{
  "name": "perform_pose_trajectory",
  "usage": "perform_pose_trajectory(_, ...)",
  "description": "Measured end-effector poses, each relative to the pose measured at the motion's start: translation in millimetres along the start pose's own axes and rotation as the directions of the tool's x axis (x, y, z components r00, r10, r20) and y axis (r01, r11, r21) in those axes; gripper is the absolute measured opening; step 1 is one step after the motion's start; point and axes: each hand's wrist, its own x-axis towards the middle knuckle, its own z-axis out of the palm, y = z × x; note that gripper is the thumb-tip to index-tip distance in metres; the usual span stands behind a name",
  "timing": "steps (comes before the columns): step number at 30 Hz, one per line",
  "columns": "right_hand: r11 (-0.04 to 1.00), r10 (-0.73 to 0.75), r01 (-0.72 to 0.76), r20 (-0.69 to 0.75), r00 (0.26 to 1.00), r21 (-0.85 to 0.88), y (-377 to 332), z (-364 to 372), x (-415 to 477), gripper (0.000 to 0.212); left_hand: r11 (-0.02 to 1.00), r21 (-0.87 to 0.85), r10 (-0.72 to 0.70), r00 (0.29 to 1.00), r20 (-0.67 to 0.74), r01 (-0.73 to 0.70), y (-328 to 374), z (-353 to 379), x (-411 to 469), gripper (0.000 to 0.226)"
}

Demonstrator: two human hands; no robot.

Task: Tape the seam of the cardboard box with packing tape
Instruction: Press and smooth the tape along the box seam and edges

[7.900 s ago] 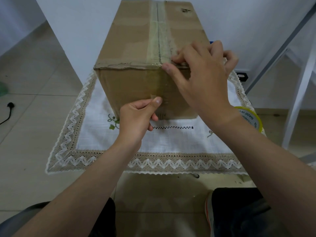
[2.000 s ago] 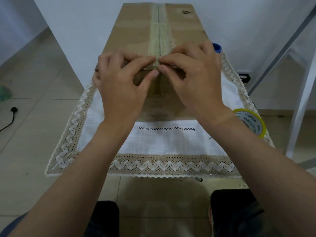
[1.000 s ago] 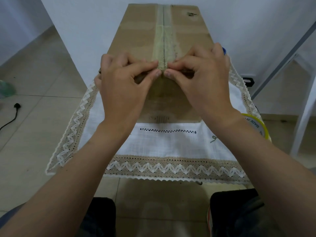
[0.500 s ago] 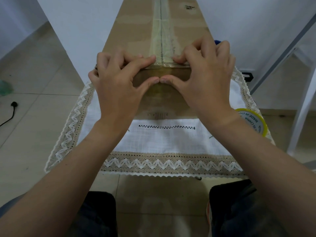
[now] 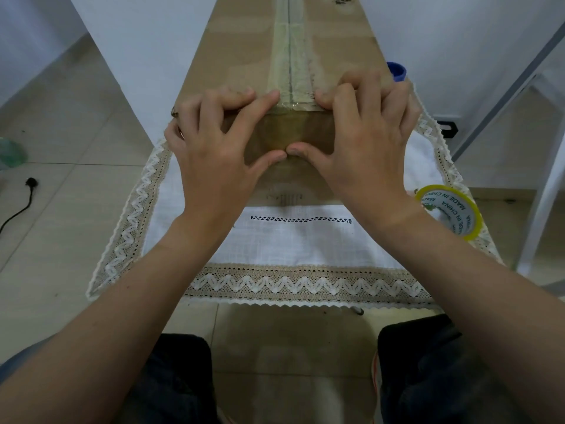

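A long cardboard box (image 5: 241, 50) lies on a white lace-edged cloth (image 5: 293, 243), one end towards me. Clear packing tape (image 5: 290, 62) runs along its top seam and folds down over the near face. My left hand (image 5: 214, 154) and my right hand (image 5: 367, 148) clasp the near top edge on either side of the seam. The fingers curl onto the top, and both thumbs meet and press on the tape on the front face. A yellow-rimmed roll of packing tape (image 5: 458, 215) lies on the cloth by my right wrist.
A blue cap (image 5: 397, 71) shows behind my right hand, beside the box. A white frame leg (image 5: 544, 191) stands to the right. On the tiled floor at left lie a black plug and cable (image 5: 29, 185). My knees sit below the cloth's front edge.
Both thumbs have slid from the top edge down the front face and now press the tape there. Earlier my left hand came up from the tape's lower end.
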Motion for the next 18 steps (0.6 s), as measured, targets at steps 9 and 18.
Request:
perform_pose_trajectory(9,0.999,-0.017,0.018,0.050,0.999,-0.036,4.6,0.2,-8.7,0.076,0.999,0.016,0.031,0.999,-0.023,-0.030,-3.2,3.0,-5.0,0.073)
perform_pose_trajectory(18,0.979,-0.088,0.110,0.129,0.988,-0.170,10.5,-1.7,-18.4,0.111,0.995,0.072,0.065,0.995,0.073,-0.070,-6.0,-1.8,-6.2,0.093)
